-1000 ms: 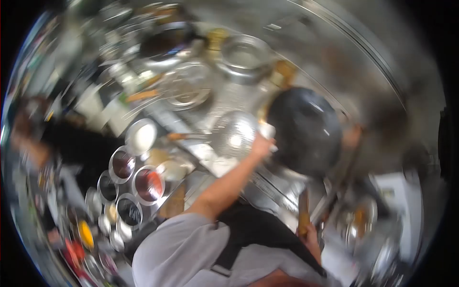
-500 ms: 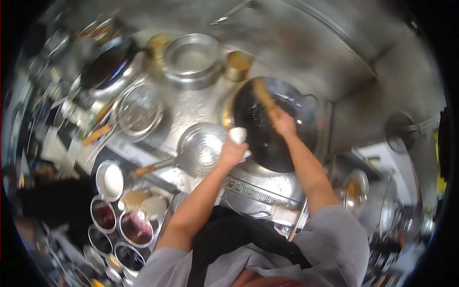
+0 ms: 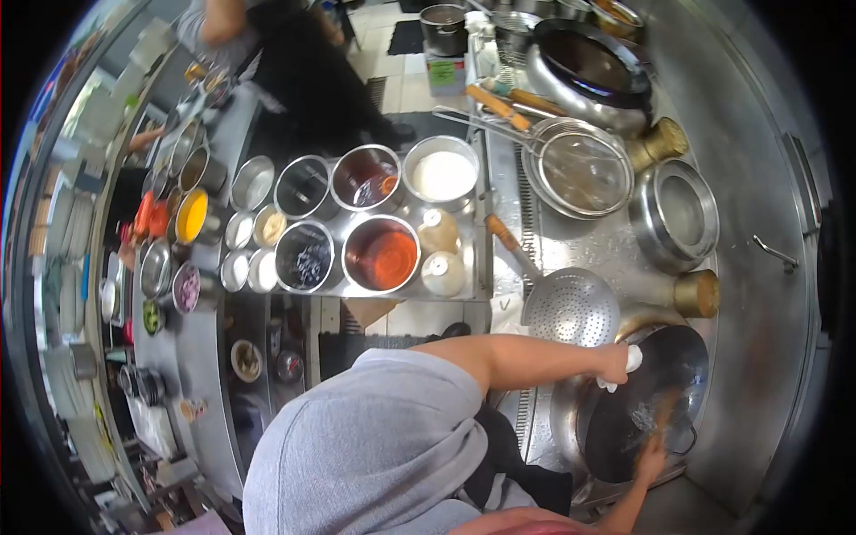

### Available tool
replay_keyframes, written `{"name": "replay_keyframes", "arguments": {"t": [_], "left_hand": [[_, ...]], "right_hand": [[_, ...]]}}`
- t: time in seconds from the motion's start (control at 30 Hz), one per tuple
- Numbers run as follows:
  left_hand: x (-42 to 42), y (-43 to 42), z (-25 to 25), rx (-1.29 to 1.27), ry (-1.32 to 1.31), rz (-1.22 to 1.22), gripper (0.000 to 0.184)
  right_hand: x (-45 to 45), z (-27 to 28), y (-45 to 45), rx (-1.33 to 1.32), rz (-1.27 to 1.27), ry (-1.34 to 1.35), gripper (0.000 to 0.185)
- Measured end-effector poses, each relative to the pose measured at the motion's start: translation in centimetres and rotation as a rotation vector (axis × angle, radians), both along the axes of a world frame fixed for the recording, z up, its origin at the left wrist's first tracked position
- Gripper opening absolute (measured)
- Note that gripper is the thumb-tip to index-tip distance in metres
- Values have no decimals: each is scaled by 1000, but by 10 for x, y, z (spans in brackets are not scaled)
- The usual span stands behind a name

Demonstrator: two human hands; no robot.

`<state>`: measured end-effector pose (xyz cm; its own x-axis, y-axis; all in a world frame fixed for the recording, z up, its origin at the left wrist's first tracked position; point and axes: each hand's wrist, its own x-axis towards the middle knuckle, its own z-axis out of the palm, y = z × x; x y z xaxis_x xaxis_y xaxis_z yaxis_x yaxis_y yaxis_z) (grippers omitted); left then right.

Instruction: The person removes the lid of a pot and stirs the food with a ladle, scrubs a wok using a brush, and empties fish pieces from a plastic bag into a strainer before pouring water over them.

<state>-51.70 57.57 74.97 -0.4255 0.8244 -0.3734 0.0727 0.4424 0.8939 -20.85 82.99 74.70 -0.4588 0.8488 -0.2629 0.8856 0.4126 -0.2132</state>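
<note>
A dark wok (image 3: 615, 432) sits on the burner at the lower right. My left hand (image 3: 613, 363) is closed around a folded white cloth (image 3: 634, 358) and grips the wok's rim through it. My right hand (image 3: 653, 456) is wrapped round a brown wooden brush (image 3: 665, 410), smeared by motion, whose far end is inside the wok. Wet, shiny streaks show on the wok's surface near the brush. A perforated strainer ladle (image 3: 571, 308) with a wooden handle rests beside the wok, near my left forearm.
Round mesh strainers (image 3: 584, 169), stacked metal bowls (image 3: 678, 214) and a brass-coloured can (image 3: 695, 293) stand along the steel counter. Several containers of sauces and powders fill a cart (image 3: 477, 267). Another person in a black apron (image 3: 308, 80) stands at the far side.
My view has swung to the left, bringing the cart and the other person into sight. The brush has shifted within the wok; both hands keep their holds.
</note>
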Motion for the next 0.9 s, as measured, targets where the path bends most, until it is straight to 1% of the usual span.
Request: {"name": "replay_keyframes", "arguments": {"t": [0.03, 0.07, 0.1, 0.13, 0.17, 0.2, 0.23, 0.27, 0.3, 0.33, 0.37, 0.4, 0.43, 0.5, 0.53, 0.57, 0.6, 0.67, 0.7, 0.73, 0.8, 0.83, 0.87, 0.9], "left_hand": [[2, 5, -7, -12, 16, -36, 65], [3, 7, -10, -22, 39, -74, 66], [4, 3, -7, -15, 35, -62, 68], [6, 0, -7, -17, 36, -59, 68], [12, -6, -7, 24, 21, 38, 71], [15, -12, -6, 70, 12, 130, 74], [20, -26, 13, 63, -27, 209, 79], [28, -24, 9, 67, -38, 221, 79], [38, -23, 2, 94, 8, 269, 81], [44, -24, -3, 116, 57, 325, 82], [48, -32, 9, 130, 24, 267, 82], [52, -30, 15, 70, 44, 265, 80], [52, -29, 18, 46, 54, 236, 79], [48, -26, 8, 27, 51, 212, 78], [48, -26, 0, 31, 29, 212, 78], [47, -26, -1, 34, 11, 210, 77], [49, -23, -2, 17, 49, 196, 75], [51, -26, 3, 40, 29, 215, 73], [47, -29, 4, 38, 42, 227, 73], [50, -30, 5, 44, 63, 234, 73], [49, -30, 3, 41, 101, 246, 74], [51, -26, -1, 36, 123, 250, 75], [54, -25, -3, 31, 147, 241, 76], [53, -30, 5, 14, 142, 224, 77]], "right_hand": [[-27, -13, 8, 120, -6, 121, 49], [-48, -30, 5, 99, -46, 211, 50], [-73, -41, -13, 69, -98, 304, 52], [-102, -24, -56, -67, -166, 285, 50], [-108, -28, -81, -170, -148, 338, 50], [-111, -2, -126, -226, -150, 305, 49], [-111, 22, -156, -281, -146, 269, 49], [-70, -8, -138, -282, 13, 313, 48], [-40, 0, -143, -292, 246, 409, 47], [-6, 15, -143, -384, 243, 349, 47], [26, 35, -137, -481, 241, 285, 47], [47, 68, -129, -671, 57, 185, 42], [63, 87, -104, -656, 79, 54, 43], [69, 99, -25, -424, 285, -95, 46], [47, 94, 9, -270, 369, -127, 47], [20, 77, 36, -125, 381, -154, 49], [-6, 52, 48, -11, 329, -136, 51], [-50, -19, 34, 88, 231, 74, 57], [-65, -59, 8, 92, 252, 202, 55], [-70, -81, -15, 100, 276, 318, 54], [-81, -77, -74, 239, 350, 313, 52], [-82, -64, -74, 196, 238, 172, 50], [-62, -93, -21, 339, 323, 187, 51], [-69, -80, -11, 264, 112, 207, 52]]}}
